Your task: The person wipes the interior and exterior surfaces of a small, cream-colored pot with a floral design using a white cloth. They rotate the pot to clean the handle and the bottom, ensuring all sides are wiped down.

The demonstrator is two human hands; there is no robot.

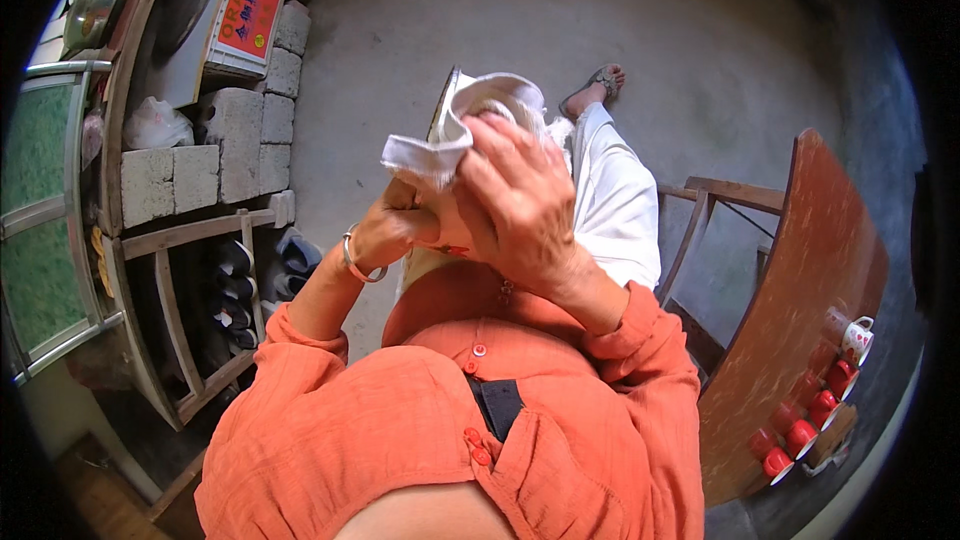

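A white cloth (430, 153) with a thick folded hem is bunched up in front of my body, above my lap. My right hand (520, 205) is closed on it, fingers bent over the folds and a little blurred. Close by on the left, my left hand (395, 225), with a bangle on the wrist, is curled just below the cloth's loose end. A small pale patch with a red mark (457, 250) shows beneath the hands. What the left fingers grip is mostly hidden by the right hand and the cloth.
At right stands a brown wooden table (790, 320) with several red mugs (801, 438) and a white patterned mug (857, 340) along its far edge. Grey blocks (235, 140), a carton (250, 10) and a wooden rack with shoes (235, 290) line the left. Concrete floor (690, 50) lies ahead.
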